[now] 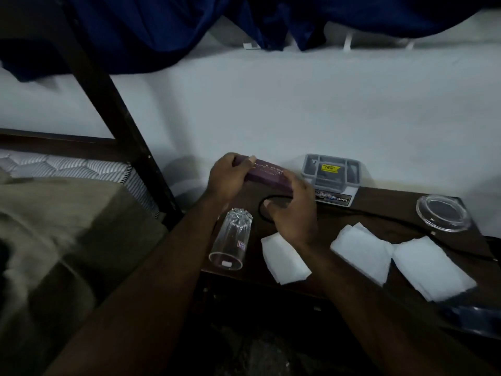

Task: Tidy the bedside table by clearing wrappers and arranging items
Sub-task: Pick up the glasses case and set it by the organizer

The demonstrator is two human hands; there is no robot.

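A purple box (267,175) is held above the back left of the dark wooden bedside table (379,207). My left hand (226,179) grips its left end, thumb on top. My right hand (294,210) grips its right end from the front. A clear drinking glass (230,240) lies on its side at the table's left edge, mouth toward me. Three folded white tissues lie along the front: one (283,257) under my right wrist, one (362,251) in the middle, one (433,267) at the right.
A grey plastic organiser tray (332,172) with a yellow sticker stands against the white wall. A clear round lid (443,213) sits at the back right. A black cable (379,217) runs across the table. A bed with a dark frame (130,137) stands at the left.
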